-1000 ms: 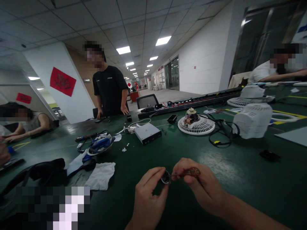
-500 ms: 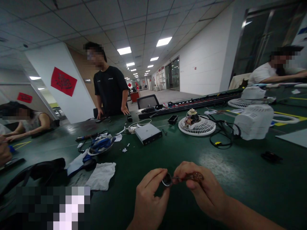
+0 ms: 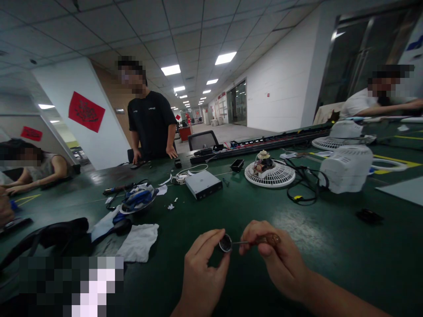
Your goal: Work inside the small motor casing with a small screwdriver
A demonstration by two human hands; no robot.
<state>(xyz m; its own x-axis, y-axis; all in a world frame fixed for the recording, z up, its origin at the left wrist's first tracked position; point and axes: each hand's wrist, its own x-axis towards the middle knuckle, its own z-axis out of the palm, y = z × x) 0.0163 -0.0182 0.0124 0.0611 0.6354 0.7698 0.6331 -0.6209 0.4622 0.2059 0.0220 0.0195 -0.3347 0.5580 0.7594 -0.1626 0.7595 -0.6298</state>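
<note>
And here, at the near middle of the green table (image 3: 198,215), both hands are busy: the left hand (image 3: 204,269) has a small round metal-rimmed part (image 3: 225,243) pinched between thumb and fingers, its dark open face turned toward the right. Across from it the right hand (image 3: 284,260) grips a screwdriver (image 3: 269,239) by its brown, see-through handle, the thin shaft pointing left, straight at the part's rim; whether the tip touches, one cannot tell. The two hands are near each other, both lifted over the tabletop. Over to the left lies a crumpled white cloth (image 3: 142,242), and beyond it a dish (image 3: 150,205) loaded with a blue-and-white bundle (image 3: 138,196). Farther out, in the middle, sits a flat silver-grey box (image 3: 204,181) with a black front, a small black tray (image 3: 237,165) just past its right end. Then, to the right, a round white grille (image 3: 280,179) lying flat with a motor (image 3: 264,164) on top, a looped black cable (image 3: 291,193) beside it, and next along a white housing (image 3: 346,169). Nearer on the right rests a small black piece (image 3: 369,215). At the far edge stands a person in a black T-shirt (image 3: 152,125), hands resting on the table.
</note>
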